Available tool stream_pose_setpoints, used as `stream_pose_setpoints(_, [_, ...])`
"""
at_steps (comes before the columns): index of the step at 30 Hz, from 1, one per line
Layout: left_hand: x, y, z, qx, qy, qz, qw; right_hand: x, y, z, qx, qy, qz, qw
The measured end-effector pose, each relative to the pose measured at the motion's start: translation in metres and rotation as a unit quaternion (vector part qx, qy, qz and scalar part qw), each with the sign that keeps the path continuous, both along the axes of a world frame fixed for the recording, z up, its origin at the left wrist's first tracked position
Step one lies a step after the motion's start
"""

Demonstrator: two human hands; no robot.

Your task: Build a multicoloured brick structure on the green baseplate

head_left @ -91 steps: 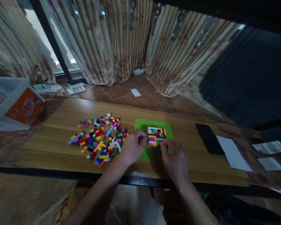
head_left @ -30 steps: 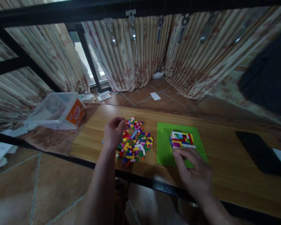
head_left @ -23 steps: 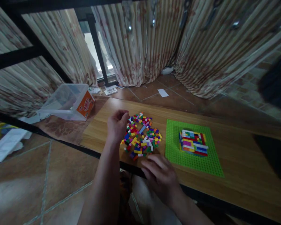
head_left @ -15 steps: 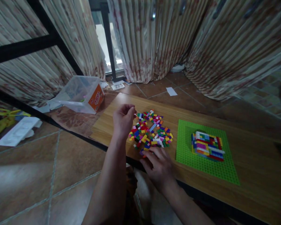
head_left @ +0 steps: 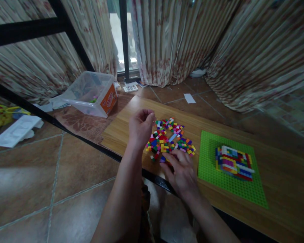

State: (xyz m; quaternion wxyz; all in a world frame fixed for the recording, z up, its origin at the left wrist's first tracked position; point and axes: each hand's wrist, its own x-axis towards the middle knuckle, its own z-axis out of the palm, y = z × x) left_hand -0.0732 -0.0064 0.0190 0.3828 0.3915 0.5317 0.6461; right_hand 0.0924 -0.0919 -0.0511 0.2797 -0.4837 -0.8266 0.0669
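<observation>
A loose pile of small coloured toy bricks [head_left: 164, 136] lies on the wooden tabletop [head_left: 121, 126]. My left hand [head_left: 141, 128] is closed just above the pile's left side, thumb against curled fingers; whatever they pinch is too small or hidden to make out. At the near edge of the pile, my right hand [head_left: 182, 172] rests low with curved fingers apart, covering some bricks. Its fingertips are close to a purple brick [head_left: 162, 159]. Right of the pile, a multicoloured block of joined bricks [head_left: 234, 163] stands on a green studded baseplate [head_left: 207, 172].
A clear plastic box [head_left: 88, 109] with an orange label stands on a patterned mat beyond the table's left end. A black metal frame [head_left: 76, 50] rises at the left. Curtains [head_left: 177, 44] hang behind, and a white paper [head_left: 190, 98] lies on the tiled floor.
My view has shifted, so the table and box appear further right. My right hand has moved slightly over the pile, hiding more of its near bricks. The left hand stays closed.
</observation>
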Motion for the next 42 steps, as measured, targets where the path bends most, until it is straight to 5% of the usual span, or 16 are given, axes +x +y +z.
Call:
stream_pose_setpoints(23, [0.027,0.000,-0.002,-0.043,0.062,-0.068,0.995,0.003,0.011,0.006,-0.045,-0.002,0.044,0.998])
stream_pose_setpoints(34, [0.038,0.001,-0.004,-0.081,0.084,-0.111,0.987,0.004,0.018,0.011,-0.034,0.120,-0.007,0.992])
stream_pose_setpoints(38, [0.051,0.000,-0.007,-0.081,0.133,-0.175,0.972,0.014,0.023,0.018,-0.029,0.255,-0.071,0.964])
stream_pose_setpoints(42, [0.069,-0.007,-0.007,-0.099,0.133,-0.255,0.953,0.032,0.027,0.028,-0.053,0.428,-0.139,0.892])
